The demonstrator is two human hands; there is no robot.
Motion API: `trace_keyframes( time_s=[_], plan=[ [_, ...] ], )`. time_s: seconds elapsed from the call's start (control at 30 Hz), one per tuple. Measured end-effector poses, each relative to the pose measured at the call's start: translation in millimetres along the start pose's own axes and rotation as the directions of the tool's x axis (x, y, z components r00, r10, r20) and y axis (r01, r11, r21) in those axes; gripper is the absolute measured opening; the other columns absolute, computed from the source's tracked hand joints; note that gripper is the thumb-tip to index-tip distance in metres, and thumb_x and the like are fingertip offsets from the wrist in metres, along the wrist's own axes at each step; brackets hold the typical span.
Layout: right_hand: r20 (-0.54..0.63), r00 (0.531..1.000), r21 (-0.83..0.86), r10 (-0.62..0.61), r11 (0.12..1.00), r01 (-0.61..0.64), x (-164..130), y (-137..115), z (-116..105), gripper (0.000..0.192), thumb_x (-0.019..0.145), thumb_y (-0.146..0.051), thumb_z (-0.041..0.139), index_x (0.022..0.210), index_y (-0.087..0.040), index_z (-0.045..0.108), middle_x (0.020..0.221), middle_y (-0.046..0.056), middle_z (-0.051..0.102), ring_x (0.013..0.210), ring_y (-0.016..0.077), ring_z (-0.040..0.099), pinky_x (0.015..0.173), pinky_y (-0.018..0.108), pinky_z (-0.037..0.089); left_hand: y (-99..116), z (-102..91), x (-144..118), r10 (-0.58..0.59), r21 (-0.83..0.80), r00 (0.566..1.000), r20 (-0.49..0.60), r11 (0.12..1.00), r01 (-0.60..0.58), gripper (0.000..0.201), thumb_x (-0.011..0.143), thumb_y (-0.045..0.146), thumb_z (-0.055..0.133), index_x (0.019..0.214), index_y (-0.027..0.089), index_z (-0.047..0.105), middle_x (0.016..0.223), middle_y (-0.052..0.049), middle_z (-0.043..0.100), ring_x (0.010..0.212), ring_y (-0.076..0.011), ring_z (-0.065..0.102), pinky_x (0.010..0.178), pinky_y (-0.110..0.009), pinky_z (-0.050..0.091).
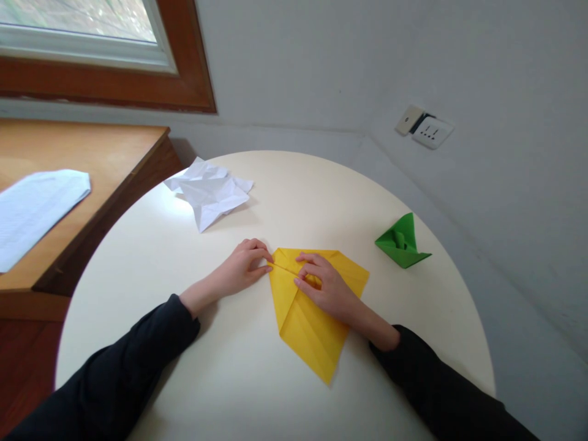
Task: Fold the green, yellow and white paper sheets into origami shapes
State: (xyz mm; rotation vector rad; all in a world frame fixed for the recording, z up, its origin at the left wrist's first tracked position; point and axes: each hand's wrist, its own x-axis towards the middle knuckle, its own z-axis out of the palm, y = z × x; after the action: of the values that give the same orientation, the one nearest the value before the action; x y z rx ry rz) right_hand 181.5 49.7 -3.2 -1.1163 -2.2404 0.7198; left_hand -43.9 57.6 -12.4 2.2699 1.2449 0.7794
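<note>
Round cream-white table (pixel 257 392) filling the near and middle scene, with a wooden desk (pixel 92 153) at far left carrying a white printed sheet (pixel 32 211). Folded yellow paper sheet (pixel 307 318) lying flat at the table's middle, pointed end toward the near edge. Crumpled white paper (pixel 209 193) resting far left on the table, well apart from the yellow sheet. Right hand (pixel 328 288) spread flat on the yellow sheet, fingers pressing down along a crease, grasping nothing. Left hand (pixel 243 266) loosely curled just beside the sheet's far left corner, fingertips pinching that corner. Small green folded paper figure (pixel 402 242) sitting at far right. White wall socket (pixel 425 130) on the wall beyond.
</note>
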Motion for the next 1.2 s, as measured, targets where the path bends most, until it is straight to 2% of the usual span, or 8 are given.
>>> trace_keyframes(
  time_s=[0.23, 0.57, 0.7, 0.83, 0.93, 1.03, 1.1, 1.2],
  plan=[
    [-0.068, 0.998, 0.013, 0.011, 1.000, -0.010, 3.5, -1.3, 1.8, 0.016, 0.078, -0.015, 0.052, 0.063, -0.021, 0.048, 0.101, 0.008, 0.064, 0.100, 0.0215, 0.058, 0.090, 0.039, 0.043, 3.6, 1.2, 1.4, -0.071, 0.030, 0.997, -0.014, 0.997, 0.072, 0.010, 0.081, 0.024, 0.054, 0.083, 0.018, 0.063, 0.093, -0.007, 0.058, 0.090, -0.0211, 0.052, 0.083, -0.036, 0.044],
    [-0.095, 0.995, -0.038, -0.036, 0.999, 0.032, 4.0, 0.2, 5.1, 0.017, 0.077, -0.013, 0.051, 0.064, -0.021, 0.045, 0.099, 0.009, 0.064, 0.098, 0.0214, 0.059, 0.087, 0.039, 0.045, 4.7, 6.5, 2.3, -0.142, 0.176, 0.988, -0.056, 0.973, 0.149, 0.008, 0.079, 0.026, 0.059, 0.078, 0.018, 0.059, 0.089, -0.006, 0.055, 0.087, -0.0223, 0.049, 0.081, -0.037, 0.043],
    [-0.106, 0.994, -0.038, -0.039, 0.999, 0.035, 4.4, -0.2, 5.5, 0.017, 0.076, -0.012, 0.050, 0.064, -0.021, 0.044, 0.099, 0.008, 0.064, 0.097, 0.0209, 0.059, 0.087, 0.038, 0.044, 6.8, 8.3, 3.4, -0.135, 0.250, 0.988, -0.076, 0.956, 0.150, 0.009, 0.079, 0.026, 0.060, 0.078, 0.018, 0.059, 0.088, -0.006, 0.056, 0.086, -0.0232, 0.050, 0.080, -0.039, 0.044],
    [-0.100, 0.994, -0.046, -0.040, 0.998, 0.036, 3.9, -0.8, 5.5, 0.017, 0.076, -0.011, 0.050, 0.064, -0.021, 0.044, 0.099, 0.010, 0.064, 0.098, 0.0216, 0.058, 0.087, 0.039, 0.044, 20.3, 9.8, -1.6, -0.074, 0.343, 0.987, -0.142, 0.932, 0.119, 0.008, 0.082, 0.020, 0.054, 0.078, 0.014, 0.060, 0.087, -0.010, 0.057, 0.082, -0.0228, 0.052, 0.076, -0.038, 0.047],
    [-0.103, 0.994, -0.051, -0.041, 0.998, 0.036, 3.3, -0.4, 5.4, 0.016, 0.076, -0.012, 0.049, 0.064, -0.021, 0.044, 0.099, 0.010, 0.064, 0.100, 0.0219, 0.058, 0.089, 0.040, 0.044, 37.3, 14.2, -14.0, 0.044, 0.421, 0.990, -0.131, 0.907, 0.016, 0.018, 0.085, 0.012, 0.043, 0.084, 0.012, 0.061, 0.092, -0.012, 0.060, 0.083, -0.0218, 0.057, 0.077, -0.036, 0.050],
    [-0.110, 0.993, -0.036, -0.038, 0.999, 0.034, 2.9, 0.8, 5.5, 0.015, 0.077, -0.013, 0.049, 0.065, -0.022, 0.044, 0.100, 0.010, 0.063, 0.102, 0.0219, 0.057, 0.090, 0.040, 0.044, 50.8, 23.8, -30.1, 0.115, 0.464, 0.993, -0.036, 0.882, -0.085, 0.027, 0.087, 0.014, 0.038, 0.101, 0.010, 0.060, 0.104, -0.016, 0.062, 0.100, -0.0252, 0.058, 0.091, -0.041, 0.047],
    [-0.103, 0.994, -0.030, -0.031, 0.999, 0.028, 2.9, 1.5, 5.5, 0.015, 0.077, -0.013, 0.049, 0.065, -0.022, 0.044, 0.101, 0.010, 0.063, 0.102, 0.0218, 0.057, 0.090, 0.040, 0.044, 54.6, 30.8, -38.6, 0.107, 0.516, 0.994, -0.003, 0.852, -0.090, 0.035, 0.087, 0.014, 0.035, 0.115, 0.004, 0.053, 0.120, -0.022, 0.056, 0.115, -0.0296, 0.051, 0.098, -0.046, 0.042],
    [-0.091, 0.996, -0.020, -0.022, 1.000, 0.020, 3.5, 2.1, 5.6, 0.016, 0.077, -0.012, 0.048, 0.066, -0.022, 0.043, 0.100, 0.009, 0.062, 0.101, 0.0208, 0.058, 0.089, 0.038, 0.045, 55.5, 37.2, -44.3, 0.052, 0.555, 0.998, 0.037, 0.829, -0.064, 0.040, 0.088, 0.015, 0.034, 0.123, 0.002, 0.048, 0.130, -0.023, 0.049, 0.124, -0.0314, 0.044, 0.103, -0.049, 0.035]
  ],
)
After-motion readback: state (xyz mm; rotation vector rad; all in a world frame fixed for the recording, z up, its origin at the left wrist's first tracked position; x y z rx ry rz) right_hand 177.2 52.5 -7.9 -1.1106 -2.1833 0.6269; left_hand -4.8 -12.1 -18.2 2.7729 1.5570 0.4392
